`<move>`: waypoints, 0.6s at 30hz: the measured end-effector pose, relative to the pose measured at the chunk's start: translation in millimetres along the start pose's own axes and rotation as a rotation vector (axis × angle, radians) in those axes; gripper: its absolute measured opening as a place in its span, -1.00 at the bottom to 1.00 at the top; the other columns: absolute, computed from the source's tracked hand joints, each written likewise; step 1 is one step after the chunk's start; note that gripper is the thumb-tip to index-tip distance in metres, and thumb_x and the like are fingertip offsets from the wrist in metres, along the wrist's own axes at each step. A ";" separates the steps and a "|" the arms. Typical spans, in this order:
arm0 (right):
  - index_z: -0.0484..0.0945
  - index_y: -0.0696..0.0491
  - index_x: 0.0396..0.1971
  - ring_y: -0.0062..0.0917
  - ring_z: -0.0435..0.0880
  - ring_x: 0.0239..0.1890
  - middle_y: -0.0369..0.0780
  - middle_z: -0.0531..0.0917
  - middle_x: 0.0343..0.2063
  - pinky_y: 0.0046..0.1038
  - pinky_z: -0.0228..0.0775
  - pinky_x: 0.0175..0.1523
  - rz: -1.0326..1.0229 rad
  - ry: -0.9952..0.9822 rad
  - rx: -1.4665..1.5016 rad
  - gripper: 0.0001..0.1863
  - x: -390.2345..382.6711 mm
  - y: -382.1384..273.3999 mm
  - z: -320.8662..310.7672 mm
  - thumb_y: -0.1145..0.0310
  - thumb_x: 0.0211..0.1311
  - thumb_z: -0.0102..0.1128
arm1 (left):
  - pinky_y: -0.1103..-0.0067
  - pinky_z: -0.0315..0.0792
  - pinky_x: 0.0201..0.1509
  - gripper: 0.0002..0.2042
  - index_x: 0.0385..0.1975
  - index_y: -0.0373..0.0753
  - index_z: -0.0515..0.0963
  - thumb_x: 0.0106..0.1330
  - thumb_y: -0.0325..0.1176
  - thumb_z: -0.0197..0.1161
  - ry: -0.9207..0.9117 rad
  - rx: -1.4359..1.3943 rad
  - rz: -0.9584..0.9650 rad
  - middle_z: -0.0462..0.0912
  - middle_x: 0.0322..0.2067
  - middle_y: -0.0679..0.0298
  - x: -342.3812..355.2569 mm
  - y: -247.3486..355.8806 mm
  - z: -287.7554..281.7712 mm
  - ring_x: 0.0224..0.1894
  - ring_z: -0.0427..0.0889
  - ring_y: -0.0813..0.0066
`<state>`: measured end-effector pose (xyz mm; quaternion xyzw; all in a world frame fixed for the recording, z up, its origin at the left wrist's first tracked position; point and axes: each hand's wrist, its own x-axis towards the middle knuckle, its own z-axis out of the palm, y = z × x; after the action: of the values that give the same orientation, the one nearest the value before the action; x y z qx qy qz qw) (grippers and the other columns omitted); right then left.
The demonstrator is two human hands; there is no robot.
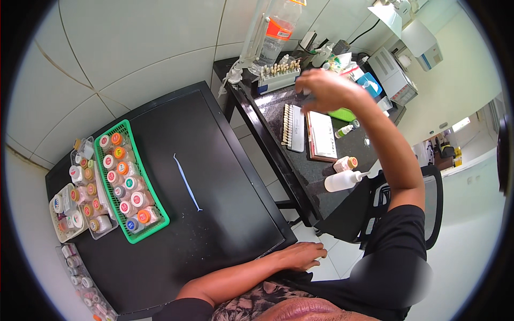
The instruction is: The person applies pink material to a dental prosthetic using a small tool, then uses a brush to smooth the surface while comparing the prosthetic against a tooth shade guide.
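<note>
Through my headset feed I see the right hand [324, 90] over the speckled tabletop [308, 179], fingers curled down and smeared by blur; I cannot tell whether it grips anything. Just below its fingertips in my view lies the grey case [296, 131] with a row of tooth-coloured tabs along its left side. Right beside that case, also below the hand, I see the open notebook [322, 134]. Left of the hand is the white rack [279, 81] with upright tooth-coloured tabs. Farther below the hand stand a small orange-lidded jar [346, 163] and a white squeeze bottle [340, 182].

The left hand [303, 255] is by the near corner of the smooth black tabletop [235, 182], loosely open, fingers bent and slightly apart. Up and left of it I find the slim blue tool [187, 184], well apart from the hand; farther left is the green basket [151, 231], filled with lidded jars [140, 199].
</note>
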<state>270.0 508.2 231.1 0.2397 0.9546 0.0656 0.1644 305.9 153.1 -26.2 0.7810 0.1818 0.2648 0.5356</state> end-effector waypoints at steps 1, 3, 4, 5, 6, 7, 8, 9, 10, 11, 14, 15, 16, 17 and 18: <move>0.66 0.14 0.20 -0.11 0.68 0.23 -0.03 0.72 0.09 -0.08 0.55 0.34 0.050 -0.086 -0.043 -0.18 0.9 -12.1 9.1 -0.13 0.09 0.69 | 0.05 0.52 0.21 -0.70 0.14 -0.22 0.53 0.50 -0.33 0.35 0.006 0.000 -0.004 0.58 0.05 0.06 -1.2 0.3 0.5 0.14 0.65 -0.13; 0.42 0.20 0.49 -0.17 0.55 0.31 -0.04 0.65 0.19 -0.16 0.45 0.39 0.071 -0.229 -0.136 0.30 -1.3 -18.5 26.4 -0.37 -0.14 0.73 | 0.05 0.52 0.20 -0.69 0.15 -0.22 0.53 0.50 -0.33 0.35 -0.008 -0.010 -0.007 0.58 0.04 0.07 0.0 0.5 0.4 0.14 0.65 -0.12; 0.42 0.20 0.49 -0.17 0.55 0.31 -0.04 0.65 0.19 -0.16 0.45 0.39 0.071 -0.229 -0.140 0.30 -3.4 -16.9 35.5 -0.37 -0.14 0.73 | 0.05 0.52 0.20 -0.69 0.15 -0.22 0.53 0.50 -0.33 0.35 -0.005 -0.009 -0.004 0.58 0.04 0.07 0.9 0.0 0.3 0.14 0.65 -0.12; 0.31 0.26 0.55 -0.18 0.53 0.30 -0.03 0.65 0.19 -0.18 0.42 0.40 0.077 -0.225 -0.124 0.47 -7.6 -12.8 45.1 -0.46 -0.25 0.71 | 0.05 0.52 0.20 -0.69 0.15 -0.22 0.53 0.49 -0.33 0.36 -0.008 0.000 0.006 0.58 0.04 0.07 1.8 -0.4 1.2 0.14 0.65 -0.12; 0.20 0.31 0.61 -0.18 0.52 0.29 -0.02 0.64 0.18 -0.21 0.39 0.41 0.080 -0.218 -0.107 0.64 -9.0 -12.5 51.3 -0.55 -0.36 0.69 | 0.05 0.52 0.19 -0.69 0.14 -0.22 0.52 0.49 -0.33 0.36 -0.009 0.009 0.012 0.58 0.04 0.07 1.5 -0.9 1.4 0.13 0.65 -0.12; 0.20 0.31 0.61 -0.18 0.52 0.29 -0.02 0.64 0.18 -0.21 0.39 0.41 0.076 -0.218 -0.107 0.64 -9.3 -12.3 57.0 -0.55 -0.36 0.69 | 0.05 0.52 0.19 -0.69 0.14 -0.22 0.52 0.49 -0.33 0.36 -0.005 0.009 0.010 0.58 0.04 0.07 0.7 -0.9 1.5 0.13 0.65 -0.12; 0.15 0.33 0.62 -0.18 0.51 0.29 -0.01 0.64 0.19 -0.21 0.37 0.42 0.077 -0.208 -0.077 0.68 -8.9 -14.7 59.6 -0.57 -0.38 0.67 | 0.05 0.52 0.19 -0.69 0.14 -0.22 0.52 0.49 -0.33 0.36 0.001 0.009 0.011 0.58 0.04 0.07 -0.2 -1.1 1.5 0.13 0.65 -0.11; 0.09 0.34 0.64 -0.17 0.51 0.29 0.00 0.63 0.20 -0.21 0.35 0.43 0.079 -0.199 -0.046 0.73 -9.0 -16.5 61.5 -0.59 -0.39 0.66 | 0.05 0.52 0.19 -0.69 0.13 -0.22 0.52 0.49 -0.33 0.37 0.006 0.009 0.012 0.58 0.03 0.06 -0.5 -1.3 1.1 0.13 0.65 -0.11; 0.08 0.35 0.64 -0.16 0.50 0.30 0.02 0.61 0.23 -0.21 0.35 0.44 0.071 -0.205 -0.038 0.72 -9.1 -18.0 62.7 -0.59 -0.37 0.66 | 0.05 0.52 0.19 -0.69 0.13 -0.22 0.52 0.49 -0.33 0.37 0.008 0.009 0.011 0.58 0.03 0.06 -0.2 -1.4 0.3 0.13 0.65 -0.11; 0.08 0.35 0.64 -0.16 0.50 0.30 0.02 0.61 0.23 -0.21 0.35 0.44 0.070 -0.206 -0.036 0.72 -8.9 -18.8 66.2 -0.59 -0.37 0.66 | 0.05 0.52 0.20 -0.70 0.13 -0.22 0.51 0.49 -0.33 0.37 0.008 0.013 0.014 0.57 0.03 0.06 -0.5 -1.0 0.8 0.14 0.65 -0.11; 0.12 0.31 0.63 -0.13 0.48 0.35 0.01 0.61 0.25 -0.17 0.34 0.45 0.067 -0.163 -0.030 0.72 -7.0 -20.2 71.3 -0.61 -0.40 0.66 | 0.05 0.52 0.20 -0.70 0.12 -0.22 0.51 0.49 -0.33 0.37 0.002 0.012 0.013 0.56 0.03 0.06 1.5 -2.8 1.4 0.14 0.64 -0.11; 0.12 0.31 0.63 -0.13 0.48 0.34 0.01 0.60 0.24 -0.16 0.34 0.45 0.068 -0.169 -0.025 0.72 -5.7 -21.9 66.6 -0.60 -0.42 0.67 | 0.04 0.52 0.21 -0.70 0.12 -0.21 0.51 0.49 -0.33 0.37 -0.004 0.009 0.011 0.56 0.03 0.06 2.1 -3.7 2.1 0.14 0.64 -0.12; 0.13 0.31 0.63 -0.13 0.48 0.34 0.01 0.60 0.23 -0.16 0.33 0.45 0.068 -0.175 -0.020 0.72 -4.3 -23.9 63.7 -0.58 -0.43 0.69 | 0.04 0.52 0.21 -0.70 0.12 -0.21 0.51 0.49 -0.33 0.37 -0.002 0.007 0.010 0.56 0.03 0.06 2.0 -4.2 3.2 0.14 0.64 -0.12; 0.13 0.31 0.63 -0.13 0.48 0.34 0.01 0.60 0.23 -0.16 0.33 0.45 0.069 -0.176 -0.021 0.72 -3.7 -24.7 63.6 -0.58 -0.43 0.69 | 0.04 0.52 0.21 -0.69 0.12 -0.21 0.50 0.49 -0.33 0.37 -0.002 0.013 0.013 0.56 0.04 0.06 2.2 -5.0 3.7 0.14 0.64 -0.12; 0.13 0.31 0.62 -0.11 0.48 0.34 0.03 0.58 0.22 -0.16 0.34 0.44 0.071 -0.184 -0.023 0.72 -3.2 -25.5 63.3 -0.57 -0.44 0.70 | 0.04 0.52 0.21 -0.69 0.13 -0.21 0.50 0.49 -0.33 0.37 -0.002 0.020 0.017 0.56 0.04 0.06 2.3 -5.4 4.0 0.14 0.64 -0.13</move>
<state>283.4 487.2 167.5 0.2766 0.9254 0.0600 0.2519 310.2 153.4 -31.9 0.7879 0.1773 0.2669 0.5259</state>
